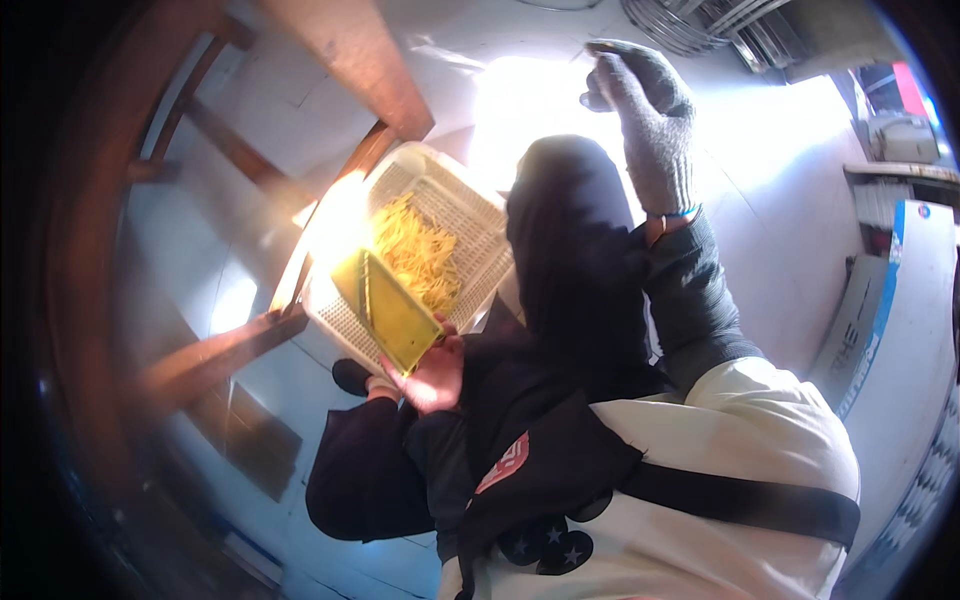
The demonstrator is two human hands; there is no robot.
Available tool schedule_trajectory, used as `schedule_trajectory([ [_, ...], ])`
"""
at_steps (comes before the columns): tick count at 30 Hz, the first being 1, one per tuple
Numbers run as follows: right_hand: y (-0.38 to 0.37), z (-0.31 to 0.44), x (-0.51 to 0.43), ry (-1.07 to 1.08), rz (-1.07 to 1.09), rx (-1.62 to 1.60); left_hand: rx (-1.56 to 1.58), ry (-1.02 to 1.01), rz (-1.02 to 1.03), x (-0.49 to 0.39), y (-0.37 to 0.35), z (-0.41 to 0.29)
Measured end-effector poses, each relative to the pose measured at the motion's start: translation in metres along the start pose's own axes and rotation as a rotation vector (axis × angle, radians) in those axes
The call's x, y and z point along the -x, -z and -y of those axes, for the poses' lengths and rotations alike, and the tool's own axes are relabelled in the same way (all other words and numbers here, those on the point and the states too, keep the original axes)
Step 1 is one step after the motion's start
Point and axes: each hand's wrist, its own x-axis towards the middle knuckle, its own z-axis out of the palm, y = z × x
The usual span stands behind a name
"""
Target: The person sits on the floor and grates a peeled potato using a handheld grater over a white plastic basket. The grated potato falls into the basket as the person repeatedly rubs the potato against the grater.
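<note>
My left hand [435, 375], bare, grips the near end of a yellow mandoline slicer [405, 319] with a slanted blade across it. The slicer lies tilted over a white perforated plastic basket [480, 217]. Inside the basket, beside and partly under the slicer, is a heap of thin pale-yellow vegetable shreds [416, 251]. My right hand [652, 112], in a grey knit glove, is raised beyond my right knee, away from the basket. Its fingers are bent with gaps between them, and nothing shows in them. Strong glare hides the basket's left edge.
Wooden furniture legs and rails [225, 349] stand just left of the basket. My dark-trousered right knee [570, 202] is close on its other side. A long box [892, 322] bearing writing stands at right. Metal wire racks [682, 22] are at the top. Flat cardboard [247, 439] lies on the floor.
</note>
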Motion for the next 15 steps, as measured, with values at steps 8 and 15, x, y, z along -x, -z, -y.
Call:
schedule_trajectory([
  [8, 0.104, -0.126, -0.009, -0.512, -0.267, -0.014, -0.065, -0.048, -0.116, -0.011, 0.007, 0.001],
  [15, 0.052, -0.261, -0.025, -0.422, 0.202, 0.337, -0.004, -0.035, -0.274, -0.014, -0.001, -0.001],
])
